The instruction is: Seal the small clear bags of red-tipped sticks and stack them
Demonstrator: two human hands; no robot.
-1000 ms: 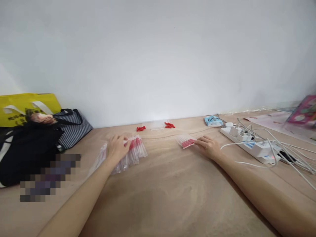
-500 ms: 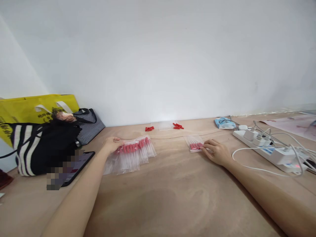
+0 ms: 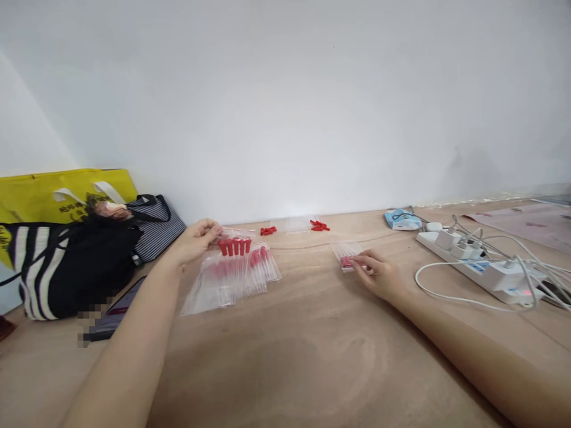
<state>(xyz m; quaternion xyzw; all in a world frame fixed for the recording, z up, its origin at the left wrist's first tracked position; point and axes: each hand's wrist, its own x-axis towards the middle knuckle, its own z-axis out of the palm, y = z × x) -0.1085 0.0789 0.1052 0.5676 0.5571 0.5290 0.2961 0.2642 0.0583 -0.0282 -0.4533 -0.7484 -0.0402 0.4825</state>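
Note:
My left hand (image 3: pixel 200 238) pinches the top corner of a clear zip bag (image 3: pixel 238 232), lifted above the table with several red-ended pieces lined up inside. Below it lies an overlapping row of similar clear bags (image 3: pixel 259 279), with red parts showing through. On the other side, my right hand (image 3: pixel 377 273) has its fingertips closed on the near edge of another clear bag (image 3: pixel 349 248), flat on the table; its red pieces are partly covered by the fingers. The exact kind of the red pieces is unclear.
Against the wall lie two small piles of red pieces (image 3: pixel 268 230) (image 3: pixel 320 226) with clear thin sticks (image 3: pixel 297 225) between. At right are a blue mask (image 3: pixel 402 219) and a power strip (image 3: pixel 475 267) with cables. Bags (image 3: pixel 66 267) and a phone (image 3: pixel 111 321) stand left.
My left hand has raised one bag with red pieces off the row, up and away from me. My right hand has shifted slightly left, covering more of its bag.

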